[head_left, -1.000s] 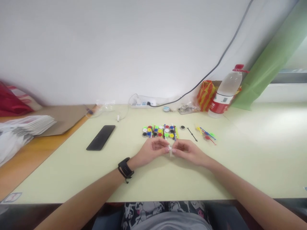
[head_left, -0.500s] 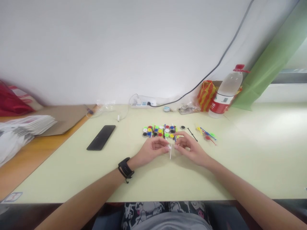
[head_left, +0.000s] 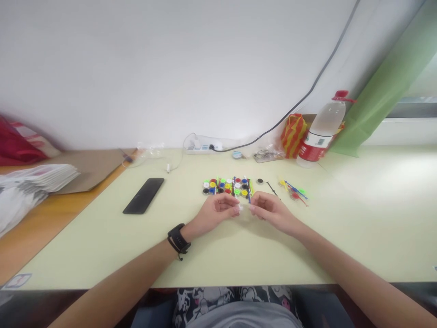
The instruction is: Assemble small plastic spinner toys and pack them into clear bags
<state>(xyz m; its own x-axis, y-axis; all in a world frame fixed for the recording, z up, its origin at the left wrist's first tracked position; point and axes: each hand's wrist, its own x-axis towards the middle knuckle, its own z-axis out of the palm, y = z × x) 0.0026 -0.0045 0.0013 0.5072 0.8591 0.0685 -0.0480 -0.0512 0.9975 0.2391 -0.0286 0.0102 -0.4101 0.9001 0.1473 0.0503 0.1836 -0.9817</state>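
Note:
Between the thumb and fingers of my left hand (head_left: 216,213) is a small white plastic piece (head_left: 240,208), its shape blurred. Just to its right, my right hand (head_left: 273,213) has its thumb and index finger pinched together; whatever they hold is too small to make out. A narrow gap separates the fingertips. Right beyond my hands lies a cluster of small coloured discs (head_left: 226,186) with thin plastic sticks among them. One black disc (head_left: 260,181) and a dark thin stick (head_left: 272,188) lie to the right of the cluster.
Farther right are several coloured sticks and discs (head_left: 296,190). A black phone (head_left: 144,196) lies on the left. By the wall stand a power strip (head_left: 204,146), a striped bag (head_left: 293,135) and a large bottle (head_left: 321,134). Papers (head_left: 51,176) rest at far left.
The thin white stick that stood out upright between my hands no longer shows that way. My right index finger has curled down from its raised position towards the thumb.

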